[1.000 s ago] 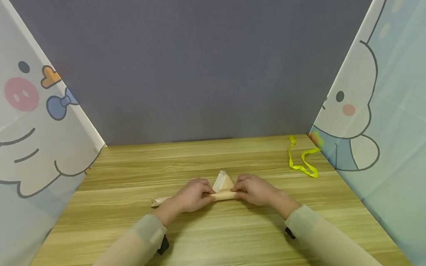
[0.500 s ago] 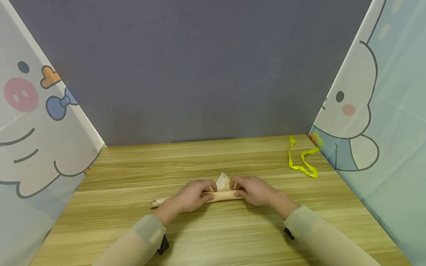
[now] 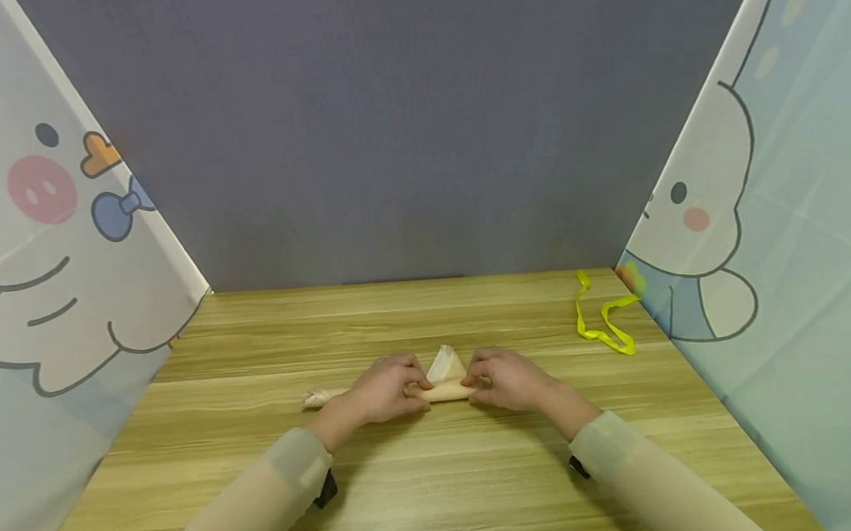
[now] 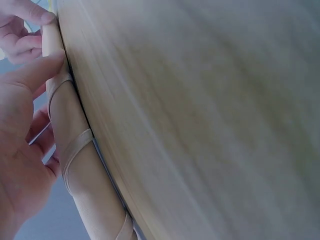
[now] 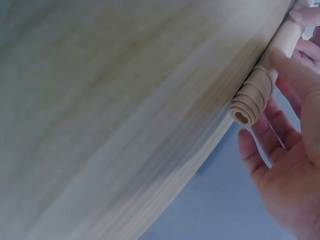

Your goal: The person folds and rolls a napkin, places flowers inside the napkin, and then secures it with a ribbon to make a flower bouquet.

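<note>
A beige cloth [image 3: 448, 392], rolled into a long thin tube, lies across the middle of the wooden table. Its pointed flap [image 3: 445, 365] stays unrolled on the far side. My left hand [image 3: 386, 389] pinches the roll left of the flap, thumb on the near side and fingers beyond. To the right of the flap my right hand [image 3: 511, 378] grips it in the same way. Spiral layers show at the roll's right end [image 5: 243, 114] in the right wrist view. In the left wrist view, wrapped edges cross the roll [image 4: 75, 120]. My hands cover parts of it.
A crumpled yellow ribbon [image 3: 605, 333] lies at the table's back right. A grey panel [image 3: 414, 125] rises behind the wooden table [image 3: 442, 481]. Cartoon-printed sheets stand along the left [image 3: 56, 244] and right [image 3: 793, 270] sides.
Half a second ago the fingertips of both hands were drawn back from the flap; now they are over the roll beside it again. The roll stays almost in place.
</note>
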`<state>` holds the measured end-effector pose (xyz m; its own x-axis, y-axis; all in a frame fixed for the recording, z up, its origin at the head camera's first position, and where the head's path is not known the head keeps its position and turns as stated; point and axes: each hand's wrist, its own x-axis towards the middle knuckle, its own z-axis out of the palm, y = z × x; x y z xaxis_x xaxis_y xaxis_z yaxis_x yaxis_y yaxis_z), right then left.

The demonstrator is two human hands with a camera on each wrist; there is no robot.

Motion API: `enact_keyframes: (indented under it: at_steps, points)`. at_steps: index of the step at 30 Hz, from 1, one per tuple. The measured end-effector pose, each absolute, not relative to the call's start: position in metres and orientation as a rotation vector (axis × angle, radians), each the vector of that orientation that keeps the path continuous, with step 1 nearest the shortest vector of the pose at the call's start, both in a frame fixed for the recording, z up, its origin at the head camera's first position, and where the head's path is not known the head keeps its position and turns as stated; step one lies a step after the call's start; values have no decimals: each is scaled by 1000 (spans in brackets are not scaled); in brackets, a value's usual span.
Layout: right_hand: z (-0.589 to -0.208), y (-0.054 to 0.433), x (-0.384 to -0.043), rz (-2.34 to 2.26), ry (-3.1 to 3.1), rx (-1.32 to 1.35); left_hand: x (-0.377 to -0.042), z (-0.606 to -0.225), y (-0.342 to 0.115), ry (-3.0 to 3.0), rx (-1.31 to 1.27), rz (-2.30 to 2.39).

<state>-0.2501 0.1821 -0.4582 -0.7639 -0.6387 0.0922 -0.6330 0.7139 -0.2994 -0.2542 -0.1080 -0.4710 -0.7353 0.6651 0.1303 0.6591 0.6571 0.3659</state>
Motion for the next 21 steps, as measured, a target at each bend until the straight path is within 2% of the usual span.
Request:
enact_keyframes:
  at_steps: [7,21]
  points:
    - [-458,180,-251,-478,2917,-1119,-255,-471,-107,2852,1155,613]
    - [-459,179,-251,-504,2876,-1047,-258,-473,-110,2752,1149,749]
